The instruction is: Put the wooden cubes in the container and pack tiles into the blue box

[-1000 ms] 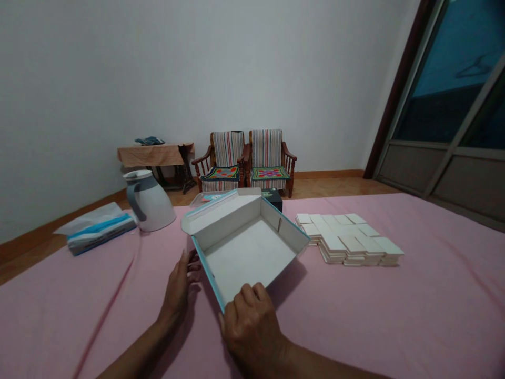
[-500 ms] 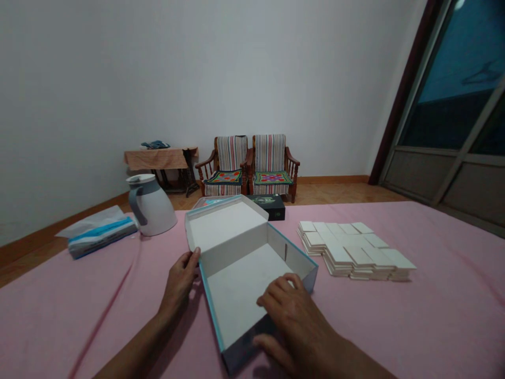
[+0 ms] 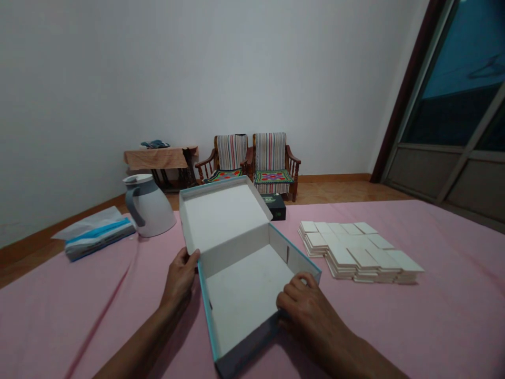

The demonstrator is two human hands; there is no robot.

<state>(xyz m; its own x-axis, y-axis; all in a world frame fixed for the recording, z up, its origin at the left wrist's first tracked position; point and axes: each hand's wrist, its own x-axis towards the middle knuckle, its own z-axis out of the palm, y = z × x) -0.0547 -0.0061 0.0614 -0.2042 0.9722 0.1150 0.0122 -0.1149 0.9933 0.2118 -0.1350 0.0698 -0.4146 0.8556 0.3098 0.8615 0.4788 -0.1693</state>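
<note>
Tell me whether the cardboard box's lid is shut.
No, the lid is tipped back, leaving the cardboard box open at the top.

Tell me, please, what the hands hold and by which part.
An open cardboard box: left hand at its left hinge corner, right hand over its near wall.

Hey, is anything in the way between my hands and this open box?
Nothing visible: your right hand grips the near rim of the open box, and your left hand holds its left edge beside the raised lid. The white stacks lie off to the right.
</note>
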